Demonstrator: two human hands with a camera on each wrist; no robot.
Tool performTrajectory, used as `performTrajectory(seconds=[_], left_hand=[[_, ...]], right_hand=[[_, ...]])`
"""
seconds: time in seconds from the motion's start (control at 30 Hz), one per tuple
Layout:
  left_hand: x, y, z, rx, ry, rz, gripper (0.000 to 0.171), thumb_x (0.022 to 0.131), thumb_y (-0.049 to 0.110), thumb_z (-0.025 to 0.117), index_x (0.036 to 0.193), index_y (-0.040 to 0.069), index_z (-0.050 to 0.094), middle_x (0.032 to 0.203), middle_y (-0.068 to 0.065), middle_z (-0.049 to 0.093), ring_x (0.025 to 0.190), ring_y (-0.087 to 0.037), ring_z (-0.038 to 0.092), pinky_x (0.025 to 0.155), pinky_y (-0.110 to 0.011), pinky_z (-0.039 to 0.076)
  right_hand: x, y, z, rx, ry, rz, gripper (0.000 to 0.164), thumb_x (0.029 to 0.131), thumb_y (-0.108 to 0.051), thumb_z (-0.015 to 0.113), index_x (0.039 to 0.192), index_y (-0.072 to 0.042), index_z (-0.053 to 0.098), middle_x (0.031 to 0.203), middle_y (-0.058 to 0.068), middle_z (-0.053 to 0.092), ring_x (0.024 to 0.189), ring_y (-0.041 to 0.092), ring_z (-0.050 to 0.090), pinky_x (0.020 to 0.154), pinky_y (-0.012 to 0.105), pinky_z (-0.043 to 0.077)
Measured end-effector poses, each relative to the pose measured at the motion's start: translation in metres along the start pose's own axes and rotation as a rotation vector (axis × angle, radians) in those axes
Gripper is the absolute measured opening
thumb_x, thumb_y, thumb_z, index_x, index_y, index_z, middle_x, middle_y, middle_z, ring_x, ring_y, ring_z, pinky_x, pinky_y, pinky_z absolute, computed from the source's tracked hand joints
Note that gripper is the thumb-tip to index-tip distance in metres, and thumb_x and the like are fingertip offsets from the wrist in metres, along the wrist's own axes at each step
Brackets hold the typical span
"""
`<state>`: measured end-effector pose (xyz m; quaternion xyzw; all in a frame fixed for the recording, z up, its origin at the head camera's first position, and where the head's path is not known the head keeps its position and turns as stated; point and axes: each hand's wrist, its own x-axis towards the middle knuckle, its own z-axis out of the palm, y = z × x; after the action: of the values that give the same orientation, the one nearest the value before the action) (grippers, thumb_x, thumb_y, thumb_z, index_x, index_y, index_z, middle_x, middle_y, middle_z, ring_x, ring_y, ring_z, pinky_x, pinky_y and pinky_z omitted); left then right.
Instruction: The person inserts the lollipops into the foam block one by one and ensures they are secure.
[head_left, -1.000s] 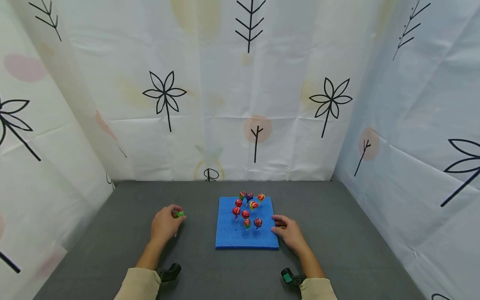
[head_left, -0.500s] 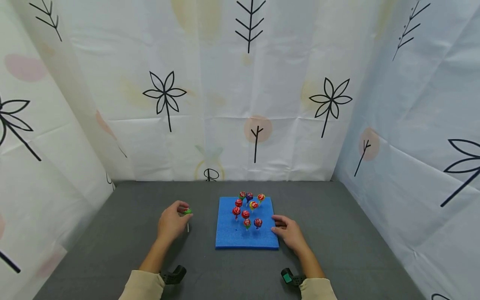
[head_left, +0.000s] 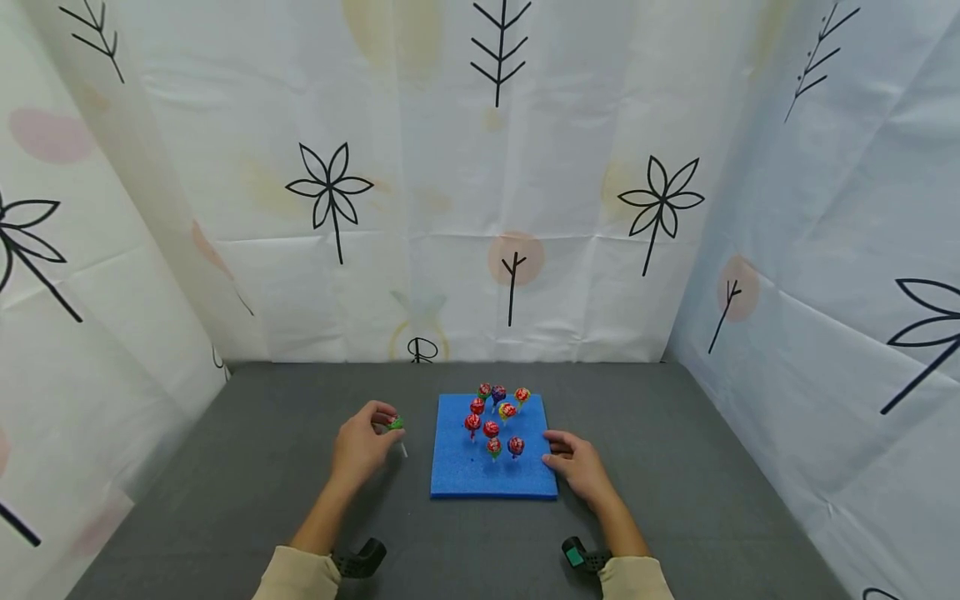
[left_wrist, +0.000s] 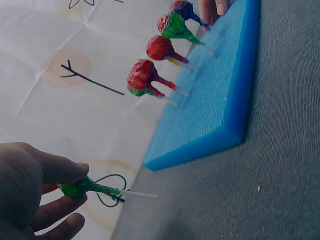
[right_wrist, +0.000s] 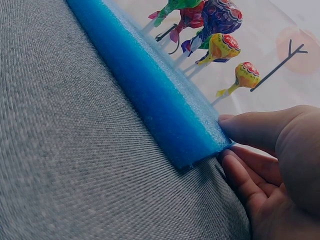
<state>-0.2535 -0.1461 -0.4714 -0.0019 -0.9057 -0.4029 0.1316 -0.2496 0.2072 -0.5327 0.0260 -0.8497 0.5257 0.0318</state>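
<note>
My left hand [head_left: 362, 446] pinches a green-wrapped lollipop [left_wrist: 76, 188] by its head, between thumb and fingers. Its white stick [left_wrist: 140, 194] points down toward the table, left of a blue foam board [head_left: 459, 477]. Several lollipops stand upright in that board, among them a purple one [right_wrist: 223, 21], a yellow one [right_wrist: 225, 47] and a red one [left_wrist: 160, 47]. At the board's right edge, my right hand [head_left: 583, 468] grips the foam, thumb on top and fingers against the side and underside.
The board lies flat on a grey table [head_left: 675, 517]. White patterned cloth [head_left: 450, 183] hangs behind it and on both sides. A dark wrist-worn device [head_left: 360, 560] sits at the left wrist, and another [head_left: 585, 557] at the right.
My left hand has moved right with the green-wrapped lollipop, coming nearer the foam board. The right hand and the board have stayed where they were.
</note>
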Motion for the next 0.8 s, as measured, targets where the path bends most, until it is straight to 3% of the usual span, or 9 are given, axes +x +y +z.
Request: performTrajectory(seconds=[0.27, 0.8], left_hand=[[-0.007, 0.014, 0.013, -0.054, 0.02, -0.018, 0.028, 0.081, 0.017, 0.079, 0.104, 0.013, 0.064, 0.099, -0.002, 0.069, 0.086, -0.021, 0.061, 0.071, -0.04, 0.047], [-0.025, 0.025, 0.04, -0.193, 0.048, 0.044, 0.025, 0.08, 0.011, 0.08, 0.1, 0.014, 0.065, 0.092, 0.0, 0.068, 0.084, -0.02, 0.061, 0.071, -0.038, 0.049]], right_hand=[[0.0, -0.001, 0.0, 0.001, 0.003, -0.004, 0.036, 0.09, -0.004, 0.068, 0.125, -0.001, 0.062, 0.119, 0.013, 0.063, 0.107, 0.029, 0.059, 0.091, 0.047, 0.048], [0.001, -0.001, 0.0, 0.001, 0.005, -0.019, 0.036, 0.089, -0.003, 0.069, 0.124, 0.0, 0.062, 0.117, 0.014, 0.064, 0.106, 0.029, 0.06, 0.09, 0.046, 0.049]])
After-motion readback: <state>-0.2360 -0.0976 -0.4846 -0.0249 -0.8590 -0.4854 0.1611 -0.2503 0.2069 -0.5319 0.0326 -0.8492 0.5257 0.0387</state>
